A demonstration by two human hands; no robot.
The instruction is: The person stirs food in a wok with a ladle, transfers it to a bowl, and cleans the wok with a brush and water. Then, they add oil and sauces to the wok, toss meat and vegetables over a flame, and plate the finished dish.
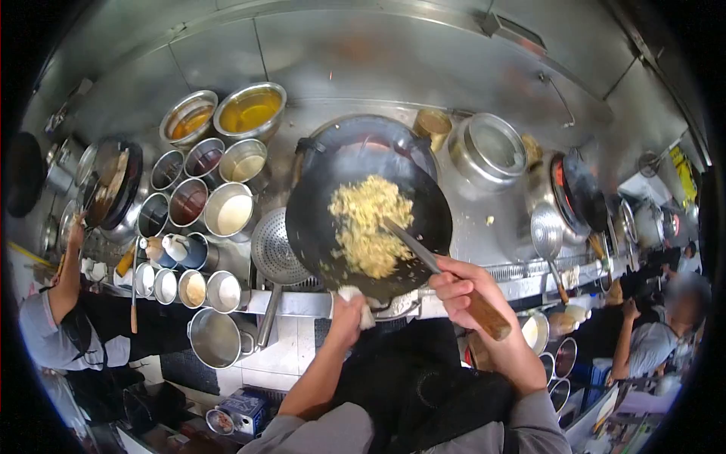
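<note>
Stirring rice in a big black pan on the stove.

From the head camera: the left hand (346, 316) is closed on a white cloth (363, 304) wrapped over the near edge of the wok (369, 208). The right hand (473, 293) is closed tight round the wooden handle of a ladle (423, 253), and its metal end sits in the yellow fried rice (369, 225) in the middle of the wok. A round strainer (277, 248) lies just beside the wok on the left, and pots of sauce (203, 198) stand past it. Another person (60, 318) works far off on the left. The wok looks tipped toward the person, so I think rice could spill over the near edge if the ladle pushes too hard. If the cloth slips, the hot rim could burn the fingers.
</note>
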